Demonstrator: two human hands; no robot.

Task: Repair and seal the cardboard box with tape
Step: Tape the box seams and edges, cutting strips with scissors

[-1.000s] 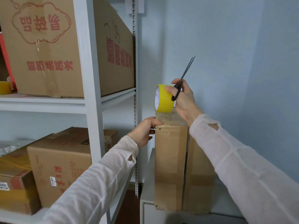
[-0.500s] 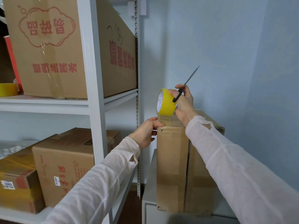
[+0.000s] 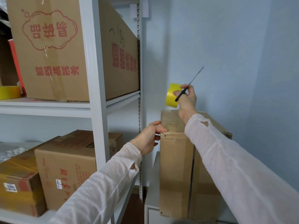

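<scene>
Tape roll (image 3: 171, 101) pulled farther along box (image 3: 176, 159); right hand (image 3: 187, 101) grips it with scissors (image 3: 181, 95); left hand (image 3: 148, 138) grips box edge.

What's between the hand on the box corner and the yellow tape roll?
Head view: between the left hand and the tape roll lies the top of the cardboard box, with a shiny tape strip along it.

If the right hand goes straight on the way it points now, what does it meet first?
The right hand would probably reach the blue wall behind the cardboard box; depth is unclear.
</scene>
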